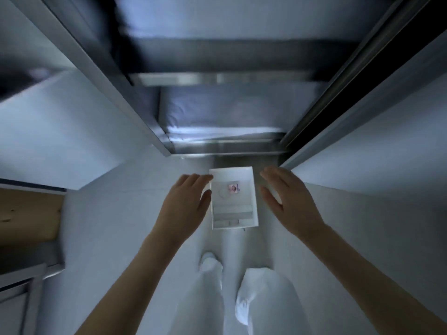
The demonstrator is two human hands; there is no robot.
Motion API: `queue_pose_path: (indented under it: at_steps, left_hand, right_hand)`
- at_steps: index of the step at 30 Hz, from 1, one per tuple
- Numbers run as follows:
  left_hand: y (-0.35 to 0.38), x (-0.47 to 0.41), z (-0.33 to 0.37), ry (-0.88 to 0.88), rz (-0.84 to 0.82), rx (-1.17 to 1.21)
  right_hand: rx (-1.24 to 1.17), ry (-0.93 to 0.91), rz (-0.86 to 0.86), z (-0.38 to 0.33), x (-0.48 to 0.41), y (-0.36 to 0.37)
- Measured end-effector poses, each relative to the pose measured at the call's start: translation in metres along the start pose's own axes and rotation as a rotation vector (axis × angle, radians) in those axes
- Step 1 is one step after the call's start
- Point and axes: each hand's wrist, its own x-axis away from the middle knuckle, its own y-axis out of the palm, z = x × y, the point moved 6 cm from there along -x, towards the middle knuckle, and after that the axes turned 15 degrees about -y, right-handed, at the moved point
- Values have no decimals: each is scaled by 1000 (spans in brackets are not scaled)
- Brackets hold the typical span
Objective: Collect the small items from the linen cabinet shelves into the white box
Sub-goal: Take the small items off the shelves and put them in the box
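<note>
The linen cabinet [217, 81] stands open beyond both hands, its shelves stacked with folded linen. Below them, on the pale floor [121, 213], the white box [254, 189] lies between the two hands, with a small pink-marked item [233, 188] and other pale things inside. The left hand [186, 201], fingers spread, touches the box's near wall; the right hand [285, 199] hovers wide and empty just beside the other. The step looks like picking up the box, which calls for closing both palms evenly on its thin walls. Floor room is narrow between the side panels.

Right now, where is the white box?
In the head view, the white box sits on the floor in the middle, just in front of the cabinet, between the left hand and the right hand.
</note>
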Motion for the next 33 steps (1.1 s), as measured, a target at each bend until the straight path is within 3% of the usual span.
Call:
queue_pose_path:
  at_steps: [5, 10, 23, 33]
  left_hand:
    - [-135, 70, 68, 41, 60, -34]
    - [-216, 114, 121, 114, 98, -66]
    - [-258, 146, 173, 81, 255, -43]
    - [-331, 126, 231, 119, 391, 4]
  right_hand:
    - [-6, 57, 83, -102, -6, -134]
    - [-2, 9, 149, -171, -11, -221]
    - [33, 5, 196, -178, -10, -305]
    - [-26, -178, 266, -190, -41, -388]
